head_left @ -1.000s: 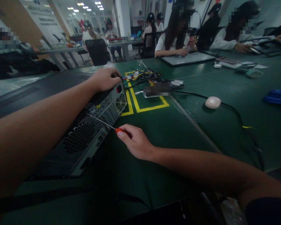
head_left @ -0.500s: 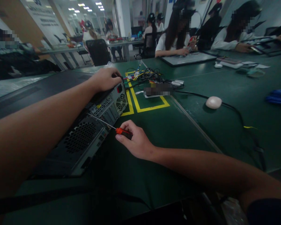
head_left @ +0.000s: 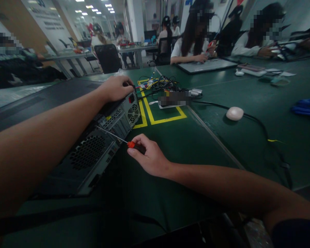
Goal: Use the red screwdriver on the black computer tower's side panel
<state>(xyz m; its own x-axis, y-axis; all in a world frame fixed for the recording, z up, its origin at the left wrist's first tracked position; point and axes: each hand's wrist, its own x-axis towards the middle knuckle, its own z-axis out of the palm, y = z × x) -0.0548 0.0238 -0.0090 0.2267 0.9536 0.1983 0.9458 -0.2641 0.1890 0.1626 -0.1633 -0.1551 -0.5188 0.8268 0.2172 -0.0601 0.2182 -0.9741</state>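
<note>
A desktop computer case [head_left: 93,151] lies on its side on the green table [head_left: 186,148], its rear panel with fan grilles facing me. My left hand [head_left: 116,88] rests closed over the case's far top corner. My right hand [head_left: 148,156] is closed around the red and black handle of a screwdriver [head_left: 130,144]. Its thin shaft runs up and left, with the tip against the rear panel.
A tangle of cables [head_left: 160,82] and a white power strip lie inside a yellow taped rectangle [head_left: 161,119]. A white mouse [head_left: 234,113] with a black cord sits to the right. Blue cloth [head_left: 307,106] lies far right. Several people sit at the table's far side.
My right hand's fingers have shifted slightly around the screwdriver handle, curling closer over it. The left hand and the case have stayed put.
</note>
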